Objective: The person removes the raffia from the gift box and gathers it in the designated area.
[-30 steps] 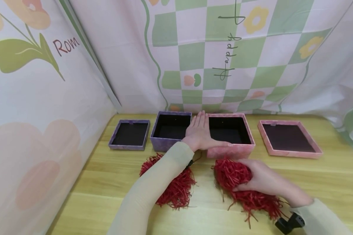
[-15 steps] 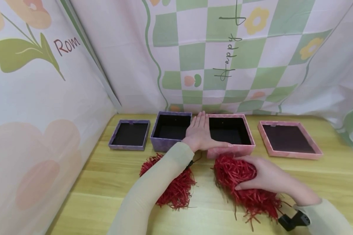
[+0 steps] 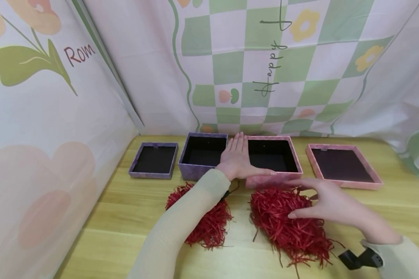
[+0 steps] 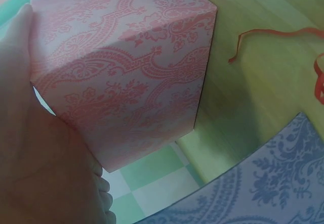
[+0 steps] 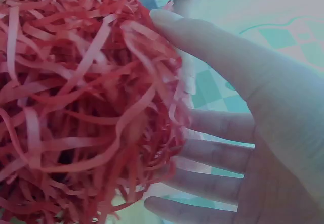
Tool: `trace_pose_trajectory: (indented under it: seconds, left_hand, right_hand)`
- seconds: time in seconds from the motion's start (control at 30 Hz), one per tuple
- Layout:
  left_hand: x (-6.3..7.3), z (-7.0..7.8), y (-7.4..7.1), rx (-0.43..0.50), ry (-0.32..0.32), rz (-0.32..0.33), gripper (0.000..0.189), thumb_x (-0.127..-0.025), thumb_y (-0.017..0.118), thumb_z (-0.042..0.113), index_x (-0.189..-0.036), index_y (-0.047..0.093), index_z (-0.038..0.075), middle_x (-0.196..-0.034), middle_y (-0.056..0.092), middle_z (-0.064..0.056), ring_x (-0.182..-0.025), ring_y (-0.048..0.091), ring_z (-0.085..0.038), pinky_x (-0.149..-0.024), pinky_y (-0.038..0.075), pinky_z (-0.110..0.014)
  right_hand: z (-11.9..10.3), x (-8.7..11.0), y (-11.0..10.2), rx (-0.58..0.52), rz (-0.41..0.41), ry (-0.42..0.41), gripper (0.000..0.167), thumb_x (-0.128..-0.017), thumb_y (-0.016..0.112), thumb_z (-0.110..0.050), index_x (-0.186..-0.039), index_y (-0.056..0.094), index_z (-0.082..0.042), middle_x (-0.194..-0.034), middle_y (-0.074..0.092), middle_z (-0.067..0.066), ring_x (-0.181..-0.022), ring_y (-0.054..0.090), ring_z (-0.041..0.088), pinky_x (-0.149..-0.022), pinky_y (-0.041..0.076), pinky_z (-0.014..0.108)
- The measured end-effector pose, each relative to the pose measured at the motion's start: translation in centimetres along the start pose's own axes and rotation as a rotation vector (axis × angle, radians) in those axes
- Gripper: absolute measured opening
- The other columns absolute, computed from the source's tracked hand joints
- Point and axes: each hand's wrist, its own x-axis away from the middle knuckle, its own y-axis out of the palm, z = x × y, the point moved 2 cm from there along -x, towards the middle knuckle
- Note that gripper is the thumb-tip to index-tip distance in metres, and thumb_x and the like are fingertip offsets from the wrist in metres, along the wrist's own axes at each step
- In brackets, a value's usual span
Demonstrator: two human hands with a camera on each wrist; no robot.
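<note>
My left hand (image 3: pixel 236 157) lies with straight fingers along the left rim of a pink patterned box (image 3: pixel 276 179), its thumb stretched over the front rim. Close beside that box stands a purple box (image 3: pixel 197 170), likewise lidless with a dark inside. My right hand (image 3: pixel 329 203) is spread at the right side of a pile of red shredded paper (image 3: pixel 286 224). In the right wrist view, the thumb and straight fingers lie against the edge of the red strands (image 5: pixel 86 107) without curling round them. A second red shredded-paper pile (image 3: pixel 209 224) is partly hidden under my left forearm.
A purple lid (image 3: pixel 153 175) lies inside-up at the left of the wooden table (image 3: pixel 118 217). At the right lies a pink lid (image 3: pixel 349 182), also inside-up. A printed curtain (image 3: pixel 227 69) hangs directly behind the boxes, and another printed sheet (image 3: pixel 56 128) borders the left.
My right hand has loosened from the red shredded paper and shifted right, its fingers spreading. The paper now lies looser and wider. My left hand has stayed on the pink box.
</note>
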Motion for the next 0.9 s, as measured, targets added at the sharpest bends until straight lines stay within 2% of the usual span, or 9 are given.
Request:
trace_pose_trajectory:
  seconds: [0.07,0.2,0.43,0.63,0.73,0.9]
  left_hand:
    - [0.2,0.0,-0.1,-0.003,0.000,0.004,0.142,-0.064,0.034,0.104,-0.159,-0.018,0.013,-0.169,-0.017,-0.005,-0.151,-0.018,-0.018,-0.120,-0.011,-0.033]
    - [0.4,0.1,-0.2,-0.008,-0.001,0.001,0.141,-0.064,0.033,0.105,-0.159,-0.019,0.014,-0.169,-0.017,-0.005,-0.151,-0.018,-0.018,-0.120,-0.011,-0.033]
    - [0.5,0.2,-0.3,-0.006,0.007,0.011,0.140,-0.065,0.034,0.104,-0.159,-0.018,0.013,-0.168,-0.018,-0.005,-0.151,-0.017,-0.018,-0.120,-0.012,-0.032]
    - [0.6,0.2,-0.5,0.014,0.016,0.028,0.139,-0.067,0.034,0.103,-0.160,-0.018,0.013,-0.167,-0.020,-0.004,-0.152,-0.017,-0.018,-0.119,-0.012,-0.031]
    - [0.8,0.1,-0.5,0.022,0.016,0.041,0.140,-0.067,0.035,0.103,-0.160,-0.016,0.013,-0.168,-0.018,-0.005,-0.152,-0.016,-0.018,-0.120,-0.011,-0.032]
    - [0.9,0.1,-0.4,0.031,0.014,0.035,0.140,-0.066,0.035,0.103,-0.161,-0.015,0.013,-0.168,-0.017,-0.005,-0.152,-0.016,-0.018,-0.120,-0.010,-0.033]
  right_hand:
    - [-0.2,0.2,-0.4,0.014,0.017,-0.006,0.080,-0.073,0.090,-0.051,-0.133,0.065,-0.006,-0.128,0.066,0.013,-0.111,0.064,0.037,-0.076,0.060,0.047]
    - [-0.4,0.4,-0.8,0.023,0.058,-0.037,0.070,-0.075,0.091,-0.044,-0.130,0.068,-0.007,-0.123,0.070,0.008,-0.107,0.066,0.033,-0.079,0.059,0.049]
    - [-0.4,0.7,-1.6,0.061,0.169,-0.076,0.051,-0.081,0.090,-0.028,-0.126,0.072,-0.012,-0.112,0.073,-0.001,-0.097,0.066,0.011,-0.076,0.060,0.036]
    - [-0.3,1.0,-2.6,0.059,0.237,-0.076,0.047,-0.082,0.088,-0.021,-0.127,0.073,-0.015,-0.117,0.073,0.003,-0.099,0.066,0.012,-0.082,0.053,0.018]
    - [-0.2,1.2,-3.2,0.016,0.266,-0.045,0.046,-0.083,0.088,-0.018,-0.126,0.073,-0.016,-0.120,0.072,0.004,-0.099,0.066,0.006,-0.082,0.049,0.010]
    - [0.7,2.0,-4.4,-0.099,0.304,0.053,0.044,-0.086,0.085,-0.014,-0.128,0.071,-0.010,-0.122,0.071,0.007,-0.094,0.067,-0.001,-0.074,0.053,0.012]
